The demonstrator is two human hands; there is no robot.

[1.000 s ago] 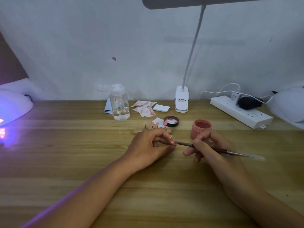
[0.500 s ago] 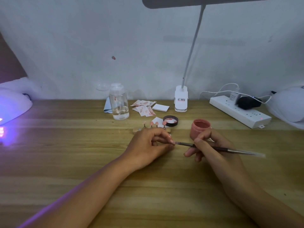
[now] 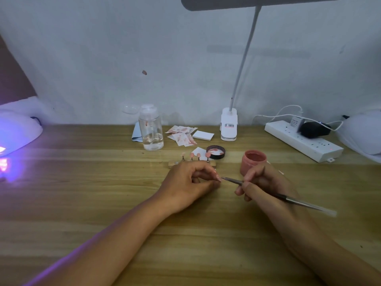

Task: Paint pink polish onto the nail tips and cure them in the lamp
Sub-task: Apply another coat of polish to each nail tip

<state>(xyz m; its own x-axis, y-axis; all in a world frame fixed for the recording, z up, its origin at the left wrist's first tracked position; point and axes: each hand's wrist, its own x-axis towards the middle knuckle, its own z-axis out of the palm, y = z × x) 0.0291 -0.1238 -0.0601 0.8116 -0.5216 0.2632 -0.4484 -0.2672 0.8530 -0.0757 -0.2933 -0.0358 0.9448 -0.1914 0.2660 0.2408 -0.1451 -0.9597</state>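
1. Her right hand (image 3: 259, 182) grips a thin brush (image 3: 268, 193), its tip touching the nail tip (image 3: 218, 178) pinched in her left hand (image 3: 189, 184).
2. Just behind, an open pink polish jar (image 3: 254, 163) and painted tips on a wooden holder (image 3: 191, 162).
3. Far left, the curing lamp (image 3: 18, 131) glows purple.

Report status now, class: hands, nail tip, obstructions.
Left hand pinching nail tip. Right hand holding brush at it. Nothing obstructing.

No legible text. White lamp base (image 3: 228, 124) at the table's (image 3: 82, 182) back edge carried a small red-and-dark label, too blurred to read. Plug adapter (image 3: 296, 121) on power strip (image 3: 303, 144) likewise unreadable.
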